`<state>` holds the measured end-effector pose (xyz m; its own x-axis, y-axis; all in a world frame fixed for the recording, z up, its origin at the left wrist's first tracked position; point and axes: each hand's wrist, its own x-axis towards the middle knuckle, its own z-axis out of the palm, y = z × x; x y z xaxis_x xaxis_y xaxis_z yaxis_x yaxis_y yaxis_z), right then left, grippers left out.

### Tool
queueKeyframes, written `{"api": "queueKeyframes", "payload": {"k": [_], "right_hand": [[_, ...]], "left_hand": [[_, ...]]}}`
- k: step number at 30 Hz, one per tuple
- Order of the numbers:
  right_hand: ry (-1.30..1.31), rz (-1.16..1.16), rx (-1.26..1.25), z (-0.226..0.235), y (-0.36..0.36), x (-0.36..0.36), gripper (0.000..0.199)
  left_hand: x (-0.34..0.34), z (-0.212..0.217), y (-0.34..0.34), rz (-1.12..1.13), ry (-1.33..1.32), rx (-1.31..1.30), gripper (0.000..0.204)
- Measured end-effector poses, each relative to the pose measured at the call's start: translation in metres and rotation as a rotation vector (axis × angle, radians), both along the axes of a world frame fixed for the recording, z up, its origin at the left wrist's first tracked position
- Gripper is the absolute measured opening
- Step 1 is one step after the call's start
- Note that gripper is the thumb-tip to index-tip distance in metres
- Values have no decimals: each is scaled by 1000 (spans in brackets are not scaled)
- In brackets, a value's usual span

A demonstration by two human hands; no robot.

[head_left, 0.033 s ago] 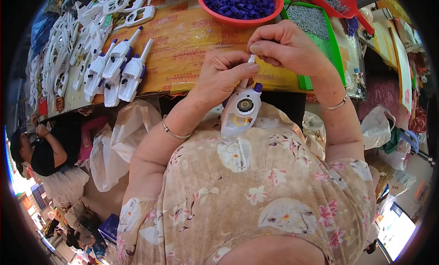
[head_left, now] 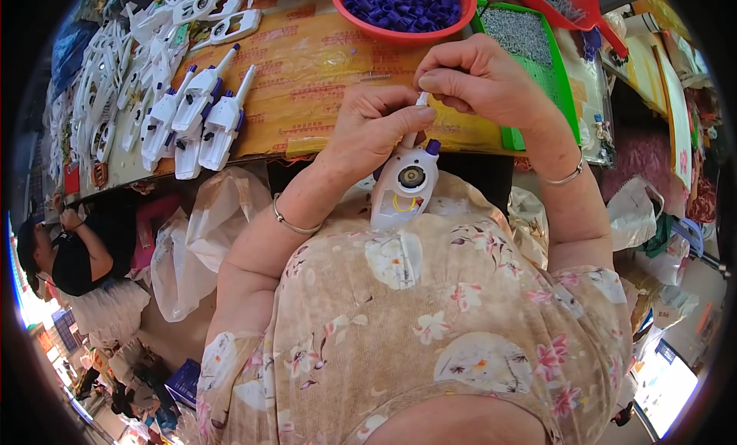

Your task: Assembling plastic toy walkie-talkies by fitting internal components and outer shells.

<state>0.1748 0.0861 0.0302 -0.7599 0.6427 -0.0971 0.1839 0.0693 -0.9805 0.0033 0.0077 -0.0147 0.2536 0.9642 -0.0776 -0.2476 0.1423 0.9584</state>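
My left hand [head_left: 384, 126] is closed around the narrow neck of a white plastic toy housing [head_left: 405, 188]. The housing hangs just off the table edge, against the floral dress. It has a round dark part in its middle, a loop of yellow wire below that and a purple cap [head_left: 433, 147] at one side. The white tip of the neck pokes up between thumb and fingers. Right above this tip, my right hand [head_left: 484, 80] has thumb and forefinger pinched together. Whatever is between them is hidden or too small to make out.
Purple plastic pieces fill a red bowl [head_left: 470, 15]. Beside it, a green tray [head_left: 570, 111] holds small grey screws or pins. Similar white housings [head_left: 198, 99] with purple parts lie left, near a heap of white shells [head_left: 100, 92]. Another person [head_left: 84, 245] sits at far left.
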Motion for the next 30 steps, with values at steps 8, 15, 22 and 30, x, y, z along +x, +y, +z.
{"api": "queueKeyframes", "payload": {"k": [8, 15, 22, 30], "right_hand": [[53, -142, 113, -20, -27, -10, 13], [184, -341, -196, -34, -34, -16, 16], [332, -276, -283, -32, -22, -15, 16], [306, -375, -142, -31, -13, -16, 18]], "left_hand": [[-4, -5, -8, 51, 60, -38, 18], [-1, -4, -6, 124, 20, 56, 13], [-6, -7, -3, 140, 54, 82, 12], [-7, -2, -4, 157, 105, 176, 34]]}}
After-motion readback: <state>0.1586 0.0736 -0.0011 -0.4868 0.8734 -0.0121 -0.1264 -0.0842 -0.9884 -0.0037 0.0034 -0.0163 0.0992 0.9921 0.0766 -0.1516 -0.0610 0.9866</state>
